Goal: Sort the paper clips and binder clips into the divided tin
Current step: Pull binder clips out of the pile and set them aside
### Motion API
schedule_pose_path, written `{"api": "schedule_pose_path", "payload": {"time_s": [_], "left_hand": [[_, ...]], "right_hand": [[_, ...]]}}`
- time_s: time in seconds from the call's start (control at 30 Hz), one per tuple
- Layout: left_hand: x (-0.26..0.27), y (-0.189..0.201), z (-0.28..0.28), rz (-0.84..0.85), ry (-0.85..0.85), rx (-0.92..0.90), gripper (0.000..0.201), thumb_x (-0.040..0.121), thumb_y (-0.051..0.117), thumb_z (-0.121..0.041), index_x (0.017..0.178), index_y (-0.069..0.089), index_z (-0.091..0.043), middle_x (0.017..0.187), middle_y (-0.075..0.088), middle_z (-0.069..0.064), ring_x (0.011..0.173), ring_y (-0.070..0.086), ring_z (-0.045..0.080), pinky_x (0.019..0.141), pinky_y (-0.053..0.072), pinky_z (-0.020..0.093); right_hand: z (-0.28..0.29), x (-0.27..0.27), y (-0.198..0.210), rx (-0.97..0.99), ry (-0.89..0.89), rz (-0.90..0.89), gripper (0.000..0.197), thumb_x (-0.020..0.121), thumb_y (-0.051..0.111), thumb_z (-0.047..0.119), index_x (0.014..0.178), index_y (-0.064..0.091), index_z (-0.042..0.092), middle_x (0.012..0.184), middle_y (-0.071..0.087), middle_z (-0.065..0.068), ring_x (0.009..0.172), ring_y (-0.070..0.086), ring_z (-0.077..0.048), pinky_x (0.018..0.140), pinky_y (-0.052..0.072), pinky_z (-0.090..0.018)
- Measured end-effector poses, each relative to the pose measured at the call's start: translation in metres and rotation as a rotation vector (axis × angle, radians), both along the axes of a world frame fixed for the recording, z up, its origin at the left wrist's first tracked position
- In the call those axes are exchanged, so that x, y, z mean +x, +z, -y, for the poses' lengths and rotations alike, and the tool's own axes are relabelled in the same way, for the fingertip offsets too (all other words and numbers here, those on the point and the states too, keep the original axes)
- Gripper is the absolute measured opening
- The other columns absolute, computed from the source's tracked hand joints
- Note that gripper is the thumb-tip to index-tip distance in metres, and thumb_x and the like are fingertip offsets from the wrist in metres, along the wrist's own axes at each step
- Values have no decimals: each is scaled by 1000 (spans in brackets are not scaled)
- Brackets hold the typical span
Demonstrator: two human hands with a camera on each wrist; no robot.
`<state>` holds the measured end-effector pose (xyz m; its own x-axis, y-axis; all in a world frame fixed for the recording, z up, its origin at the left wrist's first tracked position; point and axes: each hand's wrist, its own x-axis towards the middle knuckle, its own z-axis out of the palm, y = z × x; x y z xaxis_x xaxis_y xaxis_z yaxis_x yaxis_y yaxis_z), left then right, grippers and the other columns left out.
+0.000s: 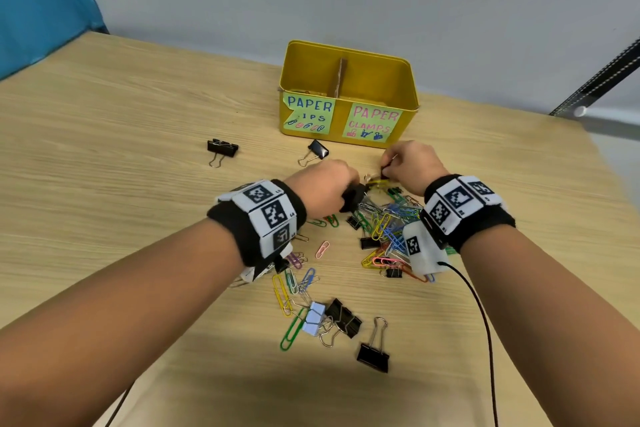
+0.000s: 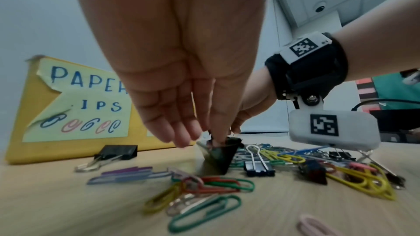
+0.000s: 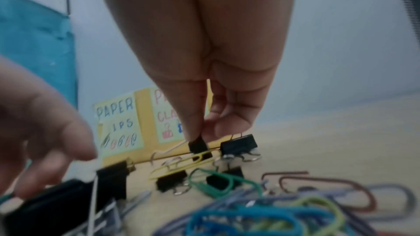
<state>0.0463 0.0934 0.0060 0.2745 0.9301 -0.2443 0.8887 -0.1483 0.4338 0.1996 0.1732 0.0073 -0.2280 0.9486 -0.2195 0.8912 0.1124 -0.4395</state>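
Item: right hand (image 1: 408,163) pinching a small black binder clip (image 3: 198,145) at centre frame, directly below the tin (image 1: 349,94), clamps compartment upper right and nearest that hand; left hand (image 1: 325,187) gripping a larger black clip (image 2: 219,155) beside the pile (image 1: 384,229).

The divided tin (image 1: 349,135) stands near the table's (image 1: 121,156) far edge. Before it lie two binder clips (image 1: 222,148), apart. Nearer, toward the front edge, sits the heap of paper clips (image 1: 384,232), both hands (image 1: 325,189) over its far side.
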Motion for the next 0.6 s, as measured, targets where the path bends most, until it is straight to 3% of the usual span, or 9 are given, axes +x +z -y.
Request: {"api": "schedule_pose_path", "payload": {"time_s": [0.07, 0.13, 0.17, 0.23, 0.3, 0.4, 0.47, 0.53, 0.6], "left_hand": [[-3, -2, -2, 4, -8, -3, 61, 78, 69, -18, 134, 46, -18, 129, 46, 7, 120, 47, 25, 103, 43, 38], [-2, -4, -4, -47, -81, -25, 77, 74, 73, -24, 141, 36, -19, 139, 40, 3, 127, 41, 23, 108, 39, 40], [1, -4, -5, -60, -108, -21, 75, 74, 72, -24, 141, 37, -20, 138, 42, 3, 127, 42, 23, 107, 39, 40], [3, -3, -6, -75, -107, 10, 66, 76, 70, -23, 136, 42, -19, 130, 49, 4, 121, 48, 23, 102, 42, 39], [1, 2, -7, -49, -47, 5, 65, 73, 72, -25, 132, 46, -18, 121, 49, 4, 114, 49, 23, 97, 45, 37], [-10, 16, -9, 145, 85, -57, 56, 71, 72, -24, 123, 53, -15, 108, 46, 2, 94, 51, 18, 75, 49, 26], [-24, 26, -11, 282, 169, -87, 44, 73, 70, -22, 115, 57, -14, 106, 54, 4, 81, 53, 13, 66, 45, 20], [-38, 29, -14, 356, 246, -110, 36, 76, 68, -30, 108, 61, -14, 104, 59, 2, 88, 54, 16, 79, 45, 28], [-51, 29, -15, 379, 337, -133, 45, 77, 63, -46, 110, 64, -15, 111, 57, -2, 105, 52, 18, 95, 40, 35]], "right_hand": [[-5, 7, 1, 13, -101, -115, 13, 86, 59, 7, 79, 61, 18, 87, 61, -10, 73, 56, -22, 66, 53, -30], [-6, 9, 1, 33, -145, -148, 8, 88, 56, 10, 88, 62, 15, 92, 64, -14, 77, 57, -23, 78, 53, -35], [-5, 9, 0, 63, -161, -146, 11, 88, 55, 11, 96, 62, 13, 98, 66, -16, 82, 57, -24, 79, 50, -34], [-3, 9, -1, 109, -180, -109, 20, 87, 57, 13, 107, 60, 10, 108, 65, -16, 96, 59, -28, 78, 42, -28], [1, 10, 0, 64, -120, 2, 26, 85, 62, 20, 108, 60, 9, 105, 62, -12, 103, 57, -28, 78, 37, -26], [9, 12, 1, -110, 21, 188, 33, 78, 70, 26, 106, 62, 9, 97, 52, -5, 92, 50, -21, 75, 37, -26], [9, 13, 1, -143, 21, 164, 31, 76, 73, 17, 104, 65, 7, 96, 54, -6, 87, 51, -20, 74, 45, -30], [6, 14, 2, -144, 3, 107, 24, 77, 72, 14, 99, 68, 5, 92, 59, -9, 82, 56, -21, 81, 54, -34], [3, 17, 6, -173, -11, 47, 20, 78, 72, 18, 93, 69, 6, 83, 62, -7, 72, 58, -19, 76, 56, -35]]}}
